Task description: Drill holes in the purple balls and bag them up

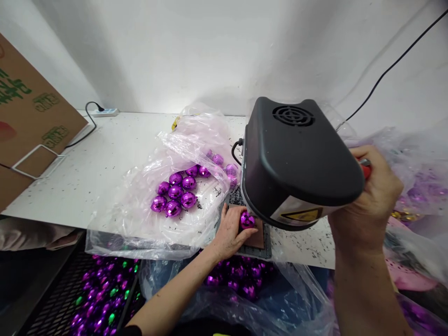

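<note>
My left hand (233,229) pinches a shiny purple faceted ball (247,220), a mirror-ball bauble, over a brown pad (257,239) on the dark base of a machine. Directly above and to the right looms the black machine head (297,144), with a round vent on top and a yellow warning label on its front. My right hand (373,200) is wrapped around a handle with a red part (366,171) at the machine's right side; much of the handle is hidden by the fingers. Left of the machine, several purple baubles (175,192) lie on a clear plastic bag (140,205).
Below the table edge are purple baubles (241,275) in plastic, and a black mesh crate (52,289) with purple and green ones. A cardboard box (35,112) and power strip (105,112) are at left. Bagged baubles (423,186) and a pink basket (409,270) stand right.
</note>
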Demonstrator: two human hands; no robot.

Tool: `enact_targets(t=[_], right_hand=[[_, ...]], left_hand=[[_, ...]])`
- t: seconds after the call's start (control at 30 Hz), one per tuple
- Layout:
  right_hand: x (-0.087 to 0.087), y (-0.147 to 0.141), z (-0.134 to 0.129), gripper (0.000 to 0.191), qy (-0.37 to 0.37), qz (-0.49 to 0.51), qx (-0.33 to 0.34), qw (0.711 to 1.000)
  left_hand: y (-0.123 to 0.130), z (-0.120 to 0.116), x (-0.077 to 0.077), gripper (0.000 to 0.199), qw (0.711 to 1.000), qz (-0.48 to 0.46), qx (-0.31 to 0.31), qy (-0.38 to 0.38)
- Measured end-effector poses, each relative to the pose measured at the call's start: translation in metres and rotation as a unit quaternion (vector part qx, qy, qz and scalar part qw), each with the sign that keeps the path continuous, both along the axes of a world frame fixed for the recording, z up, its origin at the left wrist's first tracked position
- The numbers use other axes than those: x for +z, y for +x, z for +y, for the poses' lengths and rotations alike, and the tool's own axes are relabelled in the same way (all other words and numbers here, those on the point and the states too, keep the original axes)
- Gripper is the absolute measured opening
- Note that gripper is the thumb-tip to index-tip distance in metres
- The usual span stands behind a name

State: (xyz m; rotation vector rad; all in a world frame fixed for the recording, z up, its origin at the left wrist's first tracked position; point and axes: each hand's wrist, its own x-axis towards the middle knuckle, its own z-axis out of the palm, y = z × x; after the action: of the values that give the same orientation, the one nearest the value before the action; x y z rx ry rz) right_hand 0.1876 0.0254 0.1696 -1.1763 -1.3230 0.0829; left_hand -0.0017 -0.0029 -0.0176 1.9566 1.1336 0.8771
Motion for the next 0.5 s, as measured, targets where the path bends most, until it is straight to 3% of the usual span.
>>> enact_targets(t=[0.37, 0.5], right_hand=[[0.0, 0.004, -0.008, 0.015, 0.012, -0.054, -0.045, 0.997], [-0.001, 0.002, -0.026, 0.02, 0.02, -0.098, -0.075, 0.992]], left_hand=[[0.001, 0.0, 0.01, 0.035, 0.999, 0.018, -0.019, -0.035], [0.002, 0.0, 0.011, 0.033, 0.999, 0.016, -0.02, -0.04]])
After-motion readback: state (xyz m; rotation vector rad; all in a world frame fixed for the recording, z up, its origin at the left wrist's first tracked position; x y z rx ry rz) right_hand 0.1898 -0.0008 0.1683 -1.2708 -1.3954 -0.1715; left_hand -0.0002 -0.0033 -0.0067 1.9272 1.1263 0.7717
